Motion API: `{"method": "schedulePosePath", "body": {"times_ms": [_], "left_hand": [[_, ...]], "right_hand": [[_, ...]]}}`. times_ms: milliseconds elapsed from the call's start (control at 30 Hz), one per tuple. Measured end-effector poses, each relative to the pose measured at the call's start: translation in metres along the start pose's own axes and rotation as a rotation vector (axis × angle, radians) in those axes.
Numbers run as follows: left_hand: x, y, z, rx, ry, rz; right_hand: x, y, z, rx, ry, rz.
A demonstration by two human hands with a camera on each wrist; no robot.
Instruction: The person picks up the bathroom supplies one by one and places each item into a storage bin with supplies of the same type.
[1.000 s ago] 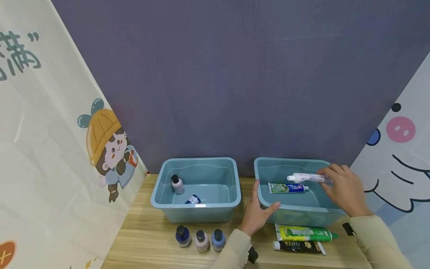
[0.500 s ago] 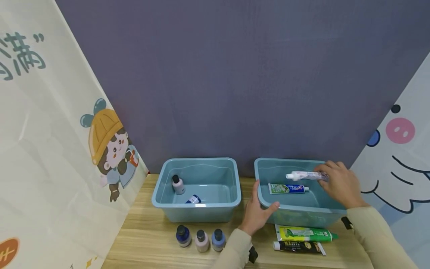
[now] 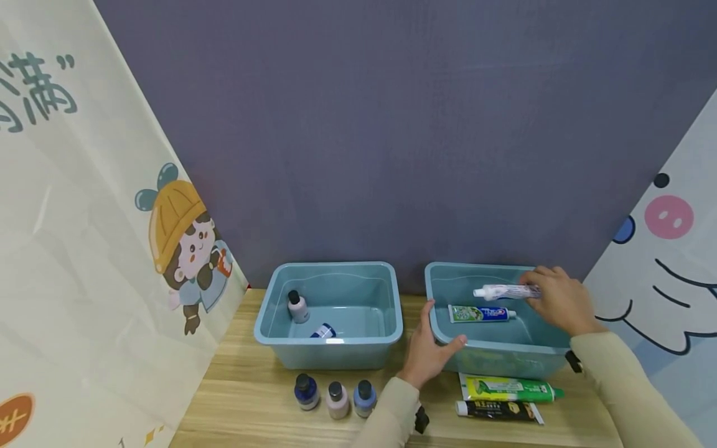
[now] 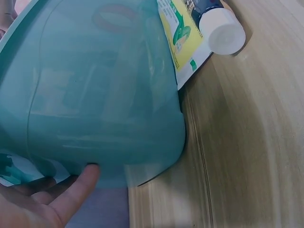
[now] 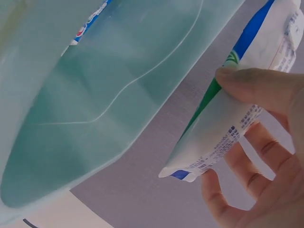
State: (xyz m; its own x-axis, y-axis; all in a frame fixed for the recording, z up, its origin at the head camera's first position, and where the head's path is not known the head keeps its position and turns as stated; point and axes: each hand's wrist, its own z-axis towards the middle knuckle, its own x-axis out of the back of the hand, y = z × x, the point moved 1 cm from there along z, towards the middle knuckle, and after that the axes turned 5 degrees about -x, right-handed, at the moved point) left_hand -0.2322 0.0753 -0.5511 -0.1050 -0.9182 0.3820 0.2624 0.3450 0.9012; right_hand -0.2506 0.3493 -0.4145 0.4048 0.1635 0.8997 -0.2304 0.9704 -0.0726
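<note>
My right hand pinches a white toothpaste tube near its flat end, over the right blue bin. The capped end points left. In the right wrist view the thumb presses the tube, which shows blue and green stripes. Below it, a green-and-blue toothpaste tube lies on the bin floor. My left hand rests on that bin's near left corner with thumb and forefinger spread. In the left wrist view a straight finger touches the bin wall.
A second blue bin at left holds a pale bottle and a dark-blue one. Before it stand three small bottles. A green-yellow tube and a black tube lie before the right bin.
My right hand has moved a little to the left with the white toothpaste tube, over the right bin. The left hand has stayed at the bin's corner.
</note>
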Motion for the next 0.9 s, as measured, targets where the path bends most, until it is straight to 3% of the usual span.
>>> {"method": "schedulePosePath", "body": {"times_ms": [300,900], "left_hand": [[-0.001,0.000,0.000,-0.024,0.000,0.024],[-0.004,-0.001,-0.004,-0.033,0.017,0.021]], "right_hand": [[-0.013,-0.003,0.010,-0.042,-0.147,0.013],[-0.030,-0.007,0.027,-0.013,-0.221,0.001]]}}
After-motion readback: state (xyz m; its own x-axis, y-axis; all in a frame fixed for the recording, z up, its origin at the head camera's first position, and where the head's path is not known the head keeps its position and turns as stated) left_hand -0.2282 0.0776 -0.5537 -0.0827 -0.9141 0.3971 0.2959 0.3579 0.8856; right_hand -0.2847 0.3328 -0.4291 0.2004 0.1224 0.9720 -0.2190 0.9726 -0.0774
